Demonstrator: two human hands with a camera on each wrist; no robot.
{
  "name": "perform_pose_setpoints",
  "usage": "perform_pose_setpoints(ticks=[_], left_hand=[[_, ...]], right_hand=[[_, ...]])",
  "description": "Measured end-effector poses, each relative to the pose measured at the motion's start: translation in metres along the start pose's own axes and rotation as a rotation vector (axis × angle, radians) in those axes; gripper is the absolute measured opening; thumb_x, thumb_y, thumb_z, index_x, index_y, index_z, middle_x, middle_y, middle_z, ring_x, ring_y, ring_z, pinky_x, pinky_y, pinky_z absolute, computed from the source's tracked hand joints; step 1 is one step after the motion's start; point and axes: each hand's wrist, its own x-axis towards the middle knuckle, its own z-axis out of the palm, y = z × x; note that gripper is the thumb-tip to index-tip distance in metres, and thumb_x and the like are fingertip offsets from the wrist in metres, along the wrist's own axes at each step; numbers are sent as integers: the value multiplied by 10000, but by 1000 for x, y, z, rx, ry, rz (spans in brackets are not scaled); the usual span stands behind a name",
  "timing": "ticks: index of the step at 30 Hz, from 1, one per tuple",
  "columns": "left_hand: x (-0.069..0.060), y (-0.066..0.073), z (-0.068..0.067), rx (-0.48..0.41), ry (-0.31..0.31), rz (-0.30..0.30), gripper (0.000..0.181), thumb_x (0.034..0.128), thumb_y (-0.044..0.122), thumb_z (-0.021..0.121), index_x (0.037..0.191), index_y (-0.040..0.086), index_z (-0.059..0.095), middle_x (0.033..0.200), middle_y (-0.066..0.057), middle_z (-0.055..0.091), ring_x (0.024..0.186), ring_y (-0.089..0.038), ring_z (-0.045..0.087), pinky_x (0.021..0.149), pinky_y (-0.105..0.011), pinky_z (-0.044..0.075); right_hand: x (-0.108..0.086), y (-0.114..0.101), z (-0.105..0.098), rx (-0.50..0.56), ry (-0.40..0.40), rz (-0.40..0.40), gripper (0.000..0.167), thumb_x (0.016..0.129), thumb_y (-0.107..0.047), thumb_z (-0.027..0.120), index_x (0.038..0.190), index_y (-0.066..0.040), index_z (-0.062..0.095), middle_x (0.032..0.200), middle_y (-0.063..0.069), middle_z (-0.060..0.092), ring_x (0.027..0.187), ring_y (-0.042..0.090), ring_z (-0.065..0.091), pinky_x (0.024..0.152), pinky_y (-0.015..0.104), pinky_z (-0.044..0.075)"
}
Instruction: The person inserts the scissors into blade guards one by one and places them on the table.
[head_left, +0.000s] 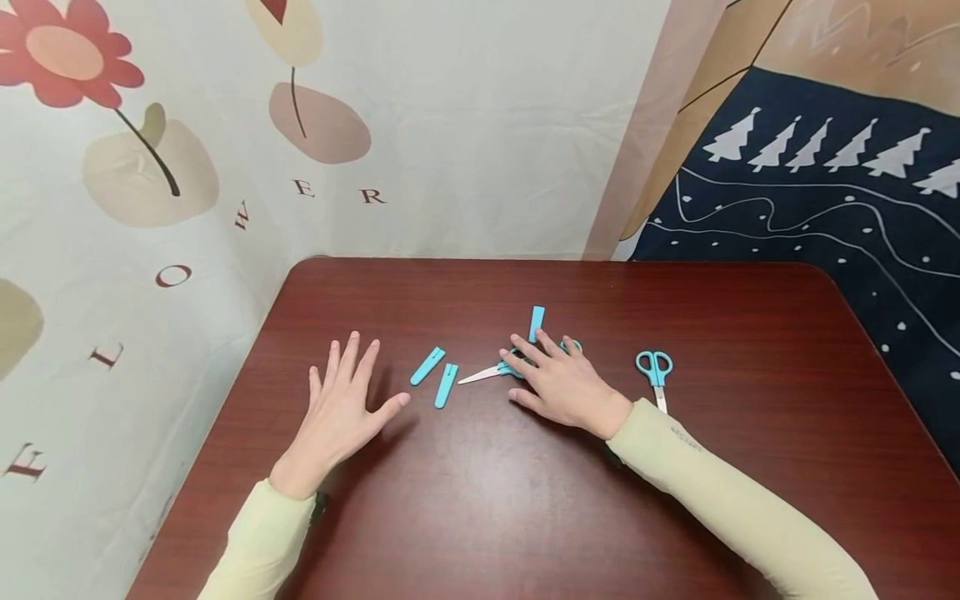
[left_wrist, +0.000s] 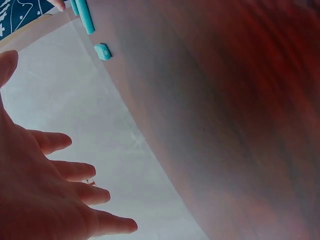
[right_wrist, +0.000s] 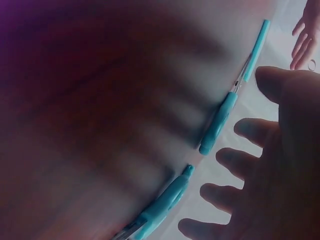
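Note:
My left hand point(head_left: 337, 421) is spread with straight fingers above the table, left of two light-blue blade covers point(head_left: 427, 366) point(head_left: 446, 386). My right hand point(head_left: 562, 383) hovers, fingers spread, over scissors point(head_left: 480, 375) whose blades point left; it partly hides the blue handles. A blue loop point(head_left: 572, 346) shows behind that hand; whether it belongs to the same pair cannot be told. In the right wrist view, the fingers stand apart from one blue handle point(right_wrist: 218, 125) and another point(right_wrist: 165, 205). Another cover point(head_left: 537, 322) lies beyond the right fingertips.
Blue-handled scissors point(head_left: 654, 371) lie right of my right hand, their blades partly hidden by the sleeve. The dark red table point(head_left: 480, 533) reaches back to a pale curtain point(head_left: 480, 167) with flower prints. A dark blue cloth with white trees point(head_left: 810, 200) hangs at the right.

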Motion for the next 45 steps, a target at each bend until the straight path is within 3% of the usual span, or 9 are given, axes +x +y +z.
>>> perform_pose_setpoints(ticks=[5,11,17,21,25,29,33,39,45], left_hand=[[-1,4,-1,-23,-13,9,957,961,636,613,1646,81,241,1716,-198,80,1562,-467,-13,1113,-812,77],[-1,10,-2,-41,-28,17,950,963,637,608,1649,93,239,1719,-185,79,1566,-454,-14,1122,-801,87],[1,16,-2,-37,-40,29,948,964,644,602,1651,101,238,1720,-182,80,1568,-445,-18,1141,-782,79],[3,21,-2,-36,-38,43,947,958,647,610,1649,109,248,1718,-179,100,1572,-431,-18,1144,-777,85],[5,27,1,-30,-40,64,954,947,661,619,1643,109,271,1718,-166,122,1571,-436,16,1152,-766,108],[6,34,4,-45,-29,98,952,944,644,640,1631,83,296,1708,-167,172,1557,-456,118,1183,-697,184],[8,43,7,-98,-1,134,896,954,564,673,1613,61,332,1681,-159,263,1534,-411,248,1177,-615,300],[15,52,14,-205,36,160,780,934,422,746,1556,67,436,1528,-109,485,1365,-329,498,1092,-545,433],[24,55,20,-325,-2,142,728,904,308,806,1508,41,500,1366,-102,612,1112,-265,668,963,-436,547]], right_hand=[[5,-1,0,-34,0,-55,579,1065,-455,550,1575,-196,465,1649,88,367,1483,392,378,1102,626,399],[7,0,1,-53,108,-115,445,1022,-348,672,1410,-134,623,1497,139,550,1351,401,533,979,565,521],[7,0,1,-54,202,-141,278,971,-292,749,1178,-109,716,1294,97,681,1270,337,599,960,502,527],[8,0,2,-87,297,-175,162,917,-240,794,994,-121,716,1037,36,707,1087,277,647,817,426,515],[9,0,3,-118,367,-204,164,842,-201,817,849,-136,667,848,-3,627,808,237,627,658,369,448],[5,1,0,-122,377,-202,192,797,-186,815,804,-133,631,784,-14,565,615,196,573,548,332,457],[-5,4,-8,-101,368,-187,227,805,-183,817,811,-104,604,764,-2,540,521,152,522,447,305,439],[-22,12,-21,-31,356,-158,221,817,-164,806,830,-93,597,776,0,531,545,130,470,421,266,384],[-41,21,-34,63,378,-141,226,824,-129,824,882,-85,610,810,-10,510,553,72,431,444,211,378]])
